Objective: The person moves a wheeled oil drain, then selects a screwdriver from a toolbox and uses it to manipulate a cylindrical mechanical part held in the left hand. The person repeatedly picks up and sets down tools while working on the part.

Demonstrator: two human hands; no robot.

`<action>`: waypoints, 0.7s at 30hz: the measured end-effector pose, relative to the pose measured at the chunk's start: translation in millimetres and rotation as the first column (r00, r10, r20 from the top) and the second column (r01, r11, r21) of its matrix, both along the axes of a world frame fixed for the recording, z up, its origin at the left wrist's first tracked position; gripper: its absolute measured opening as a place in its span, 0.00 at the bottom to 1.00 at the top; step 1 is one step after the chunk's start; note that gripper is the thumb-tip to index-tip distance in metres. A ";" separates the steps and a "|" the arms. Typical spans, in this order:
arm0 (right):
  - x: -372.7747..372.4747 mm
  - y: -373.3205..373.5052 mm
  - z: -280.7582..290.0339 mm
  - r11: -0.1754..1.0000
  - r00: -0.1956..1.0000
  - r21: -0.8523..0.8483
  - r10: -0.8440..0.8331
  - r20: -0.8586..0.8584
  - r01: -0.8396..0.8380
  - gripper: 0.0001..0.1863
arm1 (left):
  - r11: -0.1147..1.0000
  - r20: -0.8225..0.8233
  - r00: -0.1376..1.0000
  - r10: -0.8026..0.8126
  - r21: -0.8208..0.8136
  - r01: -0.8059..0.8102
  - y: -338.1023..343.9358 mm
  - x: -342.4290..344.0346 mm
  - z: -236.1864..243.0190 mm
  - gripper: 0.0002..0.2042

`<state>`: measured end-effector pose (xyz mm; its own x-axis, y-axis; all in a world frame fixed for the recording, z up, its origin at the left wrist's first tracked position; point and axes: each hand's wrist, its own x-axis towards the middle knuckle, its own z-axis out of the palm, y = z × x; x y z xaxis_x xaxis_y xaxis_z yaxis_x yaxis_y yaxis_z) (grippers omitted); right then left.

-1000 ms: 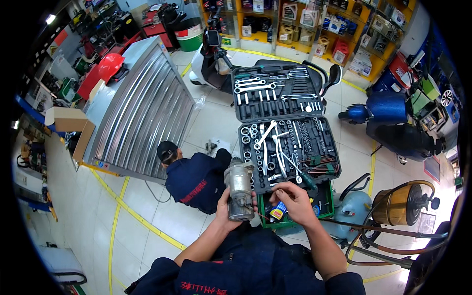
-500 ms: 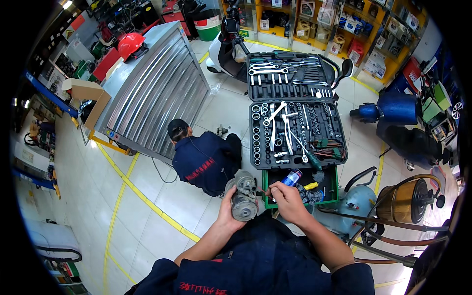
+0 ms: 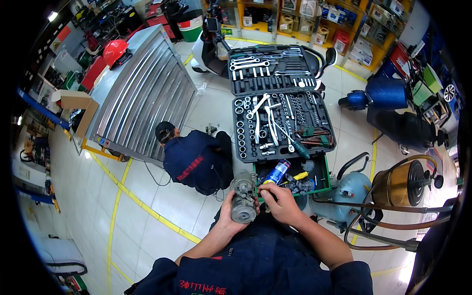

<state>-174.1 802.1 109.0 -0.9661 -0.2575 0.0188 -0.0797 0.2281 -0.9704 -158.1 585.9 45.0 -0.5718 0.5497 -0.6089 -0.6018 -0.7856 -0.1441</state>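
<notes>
My left hand (image 3: 227, 212) is wrapped round the left side of a grey, worn starter motor (image 3: 244, 205), held upright in front of my waist. Its round end faces me. Close against its right side, my right hand (image 3: 281, 202) is closed in a pinch. Whatever sits between those fingers is too small and covered to name. Just beyond the hands is a green tray (image 3: 322, 190) with a blue spray can (image 3: 279, 171), a yellow-handled item (image 3: 300, 176) and dark gloves or rags (image 3: 301, 186). An open black socket set case (image 3: 236, 129) lies behind it.
A person in dark clothes (image 3: 196, 162) crouches just ahead on the left, beside a metal drawer cabinet (image 3: 142, 98). To the right stand a blue-grey tank (image 3: 355, 186), a brass-coloured drum (image 3: 399, 186) with hoses, and a blue scooter (image 3: 388, 101). Another scooter (image 3: 209, 59) is behind the case.
My right hand has come in closer to the starter motor's side, and the thin piece at its fingertips is now less visible. The surroundings have shifted left and slightly up in view.
</notes>
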 end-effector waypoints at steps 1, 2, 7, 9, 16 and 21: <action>1.4 0.6 1.6 1.000 1.000 -0.003 -0.005 0.021 0.005 0.11 | 1.000 0.001 1.000 -0.007 0.003 0.007 2.5 0.1 0.8 0.34; 2.1 1.5 1.0 1.000 1.000 -0.009 -0.014 0.027 0.014 0.11 | 1.000 0.000 1.000 -0.014 0.006 0.014 4.2 0.4 3.7 0.33; 4.9 5.8 -1.4 0.999 0.999 -0.024 -0.040 0.030 0.041 0.10 | 0.997 0.018 0.999 -0.040 0.072 0.038 8.6 -1.8 11.3 0.32; 3.0 6.4 -0.1 0.999 0.999 -0.023 -0.034 0.021 0.034 0.10 | 0.995 0.002 0.999 -0.047 0.083 0.047 8.6 -3.9 12.4 0.32; -3.2 4.3 -3.7 0.999 0.999 -0.022 -0.037 0.035 0.037 0.10 | 0.994 -0.088 0.994 -0.067 0.076 0.074 7.1 -11.0 15.7 0.33; -12.2 12.0 4.3 0.998 0.998 -0.034 -0.056 0.023 0.057 0.10 | 0.968 -0.279 0.949 -0.146 -0.236 0.080 -4.9 -11.3 15.2 0.31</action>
